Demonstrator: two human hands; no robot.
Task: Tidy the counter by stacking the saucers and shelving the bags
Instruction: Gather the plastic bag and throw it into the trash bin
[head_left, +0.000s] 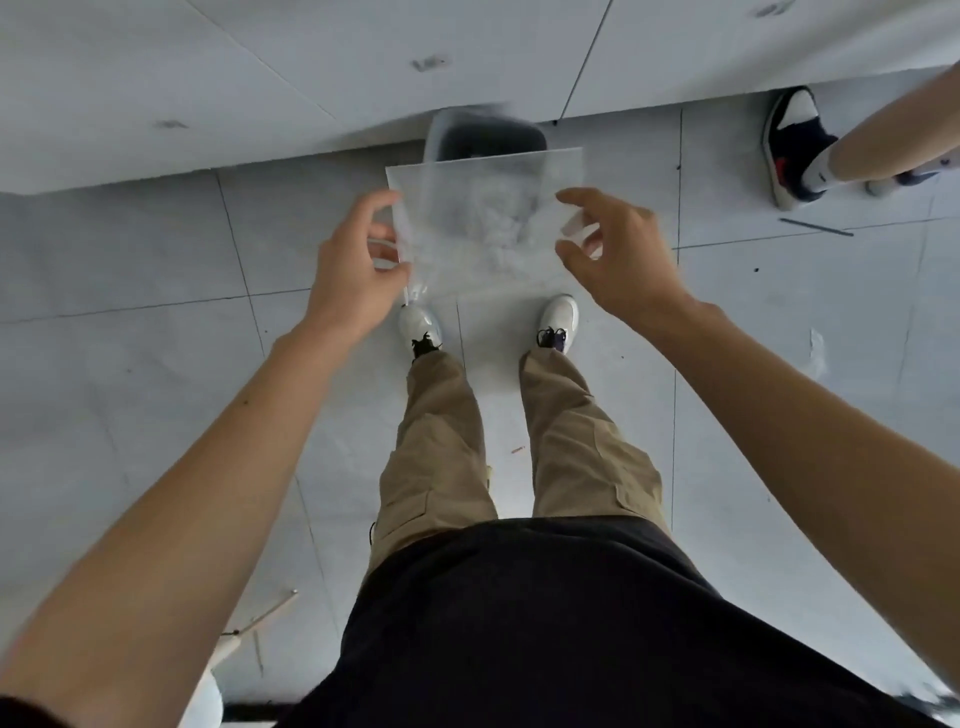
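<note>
Bag step in hand: clear bag (483, 228) held flat over the floor, left hand (358, 270) pinching its left edge, right hand (613, 260) half-curled at its right edge, grip unclear; next, judged: carry it to a shelf, none in view.

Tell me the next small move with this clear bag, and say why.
Probably close the right hand on the bag's right edge. The clear bag hangs in the air over the floor, pinched at its left edge by the left hand, while the right hand's fingers look spread and loose at the other side. A firm hold on both sides should steady it before carrying it to a shelf, which is not in view.
</note>
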